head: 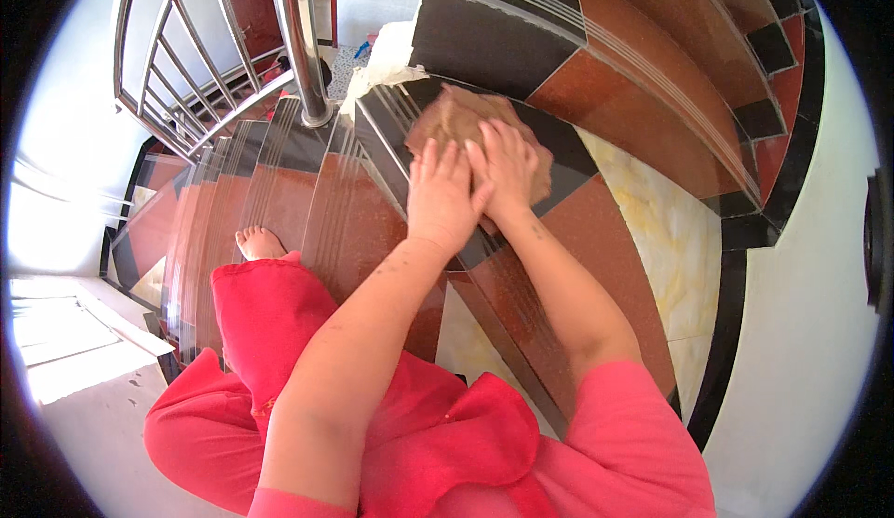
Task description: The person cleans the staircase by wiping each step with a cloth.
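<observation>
A crumpled brown cloth (pixel 454 116) lies on the black stone part of a stair tread (pixel 576 151). My left hand (pixel 443 193) presses on its near left part, fingers pointing up the picture. Beside it, touching it, my right hand (pixel 506 172) bears down on the cloth's right side with bent fingers. Part of the cloth is hidden under both hands, and its edges are slightly blurred.
Winding steps of red and black stone rise at upper right (pixel 649 85) and descend at left (pixel 279 190). A steel railing post (pixel 300 43) stands at upper left. A rough white broken edge (pixel 384 78) borders the tread. My bare foot (pixel 258 242) rests on a lower step.
</observation>
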`<state>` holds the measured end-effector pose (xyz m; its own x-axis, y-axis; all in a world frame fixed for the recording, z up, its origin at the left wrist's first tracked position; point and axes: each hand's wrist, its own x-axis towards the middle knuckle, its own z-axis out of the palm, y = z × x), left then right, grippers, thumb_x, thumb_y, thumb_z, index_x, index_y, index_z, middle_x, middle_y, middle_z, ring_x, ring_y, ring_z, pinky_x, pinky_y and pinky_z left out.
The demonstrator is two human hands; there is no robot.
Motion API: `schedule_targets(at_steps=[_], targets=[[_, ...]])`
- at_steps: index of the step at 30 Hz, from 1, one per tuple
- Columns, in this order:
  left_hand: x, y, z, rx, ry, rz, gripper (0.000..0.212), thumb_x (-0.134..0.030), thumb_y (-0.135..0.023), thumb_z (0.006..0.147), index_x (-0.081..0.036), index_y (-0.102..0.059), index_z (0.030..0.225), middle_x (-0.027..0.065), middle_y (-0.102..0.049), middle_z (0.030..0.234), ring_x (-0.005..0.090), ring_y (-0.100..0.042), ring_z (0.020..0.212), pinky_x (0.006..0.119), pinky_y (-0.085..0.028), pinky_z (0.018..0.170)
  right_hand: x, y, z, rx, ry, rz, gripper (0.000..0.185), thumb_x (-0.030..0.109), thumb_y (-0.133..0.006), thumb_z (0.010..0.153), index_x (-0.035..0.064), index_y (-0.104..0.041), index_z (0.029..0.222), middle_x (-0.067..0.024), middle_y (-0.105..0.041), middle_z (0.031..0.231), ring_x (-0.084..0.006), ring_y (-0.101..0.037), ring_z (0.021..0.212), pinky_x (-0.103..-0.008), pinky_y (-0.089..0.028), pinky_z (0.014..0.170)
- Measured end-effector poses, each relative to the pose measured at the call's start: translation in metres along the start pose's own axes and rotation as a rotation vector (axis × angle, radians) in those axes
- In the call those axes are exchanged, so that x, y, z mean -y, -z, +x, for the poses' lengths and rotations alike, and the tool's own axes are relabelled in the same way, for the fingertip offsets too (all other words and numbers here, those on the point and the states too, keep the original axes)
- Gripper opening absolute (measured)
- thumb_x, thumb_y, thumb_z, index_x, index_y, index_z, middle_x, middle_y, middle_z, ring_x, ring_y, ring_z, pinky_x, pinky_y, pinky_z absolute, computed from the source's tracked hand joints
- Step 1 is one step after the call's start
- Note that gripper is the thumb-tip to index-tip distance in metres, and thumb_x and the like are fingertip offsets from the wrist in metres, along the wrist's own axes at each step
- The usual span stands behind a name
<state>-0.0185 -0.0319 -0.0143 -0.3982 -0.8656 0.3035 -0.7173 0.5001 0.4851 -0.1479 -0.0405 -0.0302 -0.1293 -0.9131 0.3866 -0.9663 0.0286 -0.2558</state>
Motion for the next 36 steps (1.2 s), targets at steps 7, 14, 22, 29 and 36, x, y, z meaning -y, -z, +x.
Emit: schedule_targets(at_steps=[7, 14, 22, 29, 36], targets=[[-0.044, -0.004, -0.033, 0.272, -0.324, -0.065, 0.067, -0.053, -0.046, 0.090, 0.001, -0.049, 0.129, 0.0174, -0.048, 0.135, 0.0375, -0.034, 0.131, 0.047, -0.028, 0.107, -0.053, 0.065, -0.087, 0.105, -0.148, -0.042, 0.049, 0.039, -0.044, 0.094, 0.0076, -0.047, 0.131, -0.0125, -0.042, 0.140, -0.0296, -0.031, 0.133, -0.0462, -0.017, 0.109], [-0.084, 0.011, -0.076, 0.706, -0.692, -0.205, 0.068, -0.060, -0.041, 0.090, -0.001, -0.058, 0.118, 0.0143, -0.055, 0.127, 0.0342, -0.045, 0.123, 0.040, -0.037, 0.102, -0.100, 0.121, -0.148, 0.246, -0.369, 0.151, 0.052, 0.039, -0.042, 0.095, 0.0072, -0.040, 0.136, -0.0141, -0.036, 0.144, -0.0330, -0.027, 0.135, -0.0481, -0.016, 0.110], [-0.090, 0.030, -0.075, 0.948, -0.501, -0.468, 0.054, -0.055, -0.042, 0.092, -0.008, -0.069, 0.089, 0.0177, -0.067, 0.085, 0.0377, -0.063, 0.083, 0.046, -0.049, 0.076, -0.084, 0.162, -0.168, 0.579, -0.202, -0.049, 0.068, 0.046, -0.054, 0.088, 0.0071, -0.034, 0.140, -0.0158, -0.030, 0.145, -0.0366, -0.025, 0.134, -0.0497, -0.014, 0.110], [-0.044, 0.019, -0.043, 0.652, -0.190, -0.636, 0.050, -0.048, -0.043, 0.094, -0.004, -0.067, 0.100, 0.0215, -0.065, 0.095, 0.0404, -0.060, 0.092, 0.045, -0.048, 0.082, -0.065, 0.191, -0.128, 0.815, -0.393, -0.012, 0.063, 0.030, -0.078, 0.071, 0.0052, -0.049, 0.121, -0.0142, -0.058, 0.115, -0.0330, -0.053, 0.109, -0.0441, -0.034, 0.097], [-0.021, 0.013, -0.021, 0.357, 0.166, -0.714, 0.050, -0.043, -0.044, 0.096, 0.002, -0.064, 0.100, 0.0209, -0.066, 0.093, 0.0350, -0.064, 0.089, 0.038, -0.049, 0.081, -0.038, 0.217, -0.103, 0.110, -0.018, -0.314, 0.041, 0.018, -0.076, 0.070, 0.0063, -0.056, 0.105, -0.0160, -0.057, 0.101, -0.0370, -0.053, 0.099, -0.0424, -0.043, 0.086]])
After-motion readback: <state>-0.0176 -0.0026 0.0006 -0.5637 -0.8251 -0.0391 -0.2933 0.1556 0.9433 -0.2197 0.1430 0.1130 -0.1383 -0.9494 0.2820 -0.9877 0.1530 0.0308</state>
